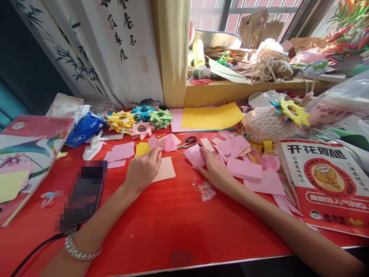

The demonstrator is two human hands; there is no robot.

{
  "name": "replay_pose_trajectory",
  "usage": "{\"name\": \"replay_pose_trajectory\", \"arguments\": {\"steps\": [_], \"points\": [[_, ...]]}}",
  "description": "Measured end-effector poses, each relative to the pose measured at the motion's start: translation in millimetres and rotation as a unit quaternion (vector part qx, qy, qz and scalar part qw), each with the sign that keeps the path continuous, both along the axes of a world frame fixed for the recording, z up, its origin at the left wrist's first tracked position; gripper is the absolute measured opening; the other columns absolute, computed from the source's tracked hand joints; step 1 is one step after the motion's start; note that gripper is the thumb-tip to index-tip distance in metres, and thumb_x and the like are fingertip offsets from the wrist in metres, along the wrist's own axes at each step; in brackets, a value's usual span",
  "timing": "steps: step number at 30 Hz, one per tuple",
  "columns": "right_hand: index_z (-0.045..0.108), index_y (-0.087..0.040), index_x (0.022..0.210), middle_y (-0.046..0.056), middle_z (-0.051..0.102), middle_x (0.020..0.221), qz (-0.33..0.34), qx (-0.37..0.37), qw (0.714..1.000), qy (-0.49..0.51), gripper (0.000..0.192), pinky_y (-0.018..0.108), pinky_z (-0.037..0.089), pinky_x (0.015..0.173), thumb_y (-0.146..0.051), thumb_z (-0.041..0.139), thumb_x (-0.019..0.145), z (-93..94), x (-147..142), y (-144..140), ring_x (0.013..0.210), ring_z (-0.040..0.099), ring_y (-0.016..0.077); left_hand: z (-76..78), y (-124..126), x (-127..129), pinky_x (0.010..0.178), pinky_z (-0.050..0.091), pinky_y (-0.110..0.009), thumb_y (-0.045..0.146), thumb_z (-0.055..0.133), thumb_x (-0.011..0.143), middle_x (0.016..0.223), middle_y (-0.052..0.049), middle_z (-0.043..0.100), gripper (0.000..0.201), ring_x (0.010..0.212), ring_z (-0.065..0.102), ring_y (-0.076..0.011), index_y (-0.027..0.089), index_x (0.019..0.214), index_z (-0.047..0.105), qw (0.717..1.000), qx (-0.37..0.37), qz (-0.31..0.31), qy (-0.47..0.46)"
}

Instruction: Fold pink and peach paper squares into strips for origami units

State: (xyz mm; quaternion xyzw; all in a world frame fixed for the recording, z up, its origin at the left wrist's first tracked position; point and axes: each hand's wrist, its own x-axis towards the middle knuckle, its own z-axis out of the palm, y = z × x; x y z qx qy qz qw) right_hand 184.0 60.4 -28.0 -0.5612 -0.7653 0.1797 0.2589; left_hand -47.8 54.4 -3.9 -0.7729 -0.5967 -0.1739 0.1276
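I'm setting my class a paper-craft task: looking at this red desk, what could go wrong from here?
The small pink paper piece in the right hand might crease badly if squeezed.
The right forearm could sweep aside the loose pink paper sheets.
Black-handled metal scissors lie just beyond; a careless reach might cause a nick.

Bench (150, 231) — red, glossy | rear left: white hanging (144, 46), black-lettered, bamboo-printed | centre: yellow upright strip (174, 50) beside window (211, 13) | window barred, bright daylight entering — yellow sill (225, 91) below, crowded | far left: dark, teal fabric (7, 105)
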Motion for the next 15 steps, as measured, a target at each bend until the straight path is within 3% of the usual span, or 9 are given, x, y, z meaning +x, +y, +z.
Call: {"name": "replay_pose_trajectory", "arguments": {"steps": [3, 6, 9, 12, 15], "points": [[0.035, -0.02, 0.134, 0.013, 0.046, 0.134, 0.012, -0.001, 0.999, 0.044, 0.056, 0.048, 0.037, 0.097, -0.027, 0.053, 0.081, -1.2, -1.5, -2.6, 0.123, 0.043, 0.03, -0.5, -1.5, 5.3, 0.061, 0.035, -0.027, 0.031, 0.03, 0.092, 0.094, -0.009, 0.067, 0.033, 0.082, 0.061, -0.021, 0.018, 0.107, 0.056, 0.998, -0.024, -0.04, -0.047], [0.039, -0.024, 0.131, 0.009, 0.052, 0.129, 0.031, 0.023, 0.996, 0.081, 0.047, 0.046, 0.04, 0.094, -0.025, 0.048, 0.085, 0.2, -4.8, -8.6, 0.116, 0.05, 0.0283, 4.5, -5.4, 13.7, 0.074, 0.04, -0.029, 0.037, 0.035, 0.091, 0.093, -0.007, 0.064, 0.032, 0.087, 0.057, -0.0196, 0.017, 0.101, 0.057, 0.978, -0.1, -0.08, -0.166], [0.042, -0.025, 0.129, 0.008, 0.054, 0.127, 0.088, 0.066, 0.984, 0.141, 0.041, 0.04, 0.042, 0.094, -0.026, 0.046, 0.088, 3.9, -8.5, -17.9, 0.114, 0.052, 0.0241, 11.2, -15.0, 24.2, 0.072, 0.043, -0.028, 0.047, 0.046, 0.084, 0.093, -0.004, 0.061, 0.038, 0.081, 0.056, -0.0166, 0.019, 0.108, 0.054, 0.922, -0.193, -0.095, -0.32], [0.044, -0.026, 0.128, 0.006, 0.053, 0.127, 0.152, 0.082, 0.968, 0.184, 0.04, 0.037, 0.04, 0.098, -0.023, 0.047, 0.088, 8.9, -11.3, -26.9, 0.117, 0.05, 0.0208, 16.5, -27.4, 33.6, 0.069, 0.045, -0.025, 0.046, 0.055, 0.079, 0.093, -0.002, 0.061, 0.039, 0.079, 0.056, -0.0152, 0.019, 0.107, 0.054, 0.853, -0.234, -0.114, -0.452], [0.042, -0.027, 0.13, 0.005, 0.044, 0.136, 0.166, 0.022, 0.947, 0.275, 0.053, 0.036, 0.039, 0.101, -0.026, 0.06, 0.08, 13.2, -13.6, -30.1, 0.127, 0.039, 0.0208, 19.4, -35.1, 38.7, 0.069, 0.046, -0.024, 0.042, 0.055, 0.08, 0.083, -0.001, 0.061, 0.027, 0.074, 0.055, -0.0135, 0.018, 0.092, 0.058, 0.816, -0.234, -0.107, -0.518]]}}
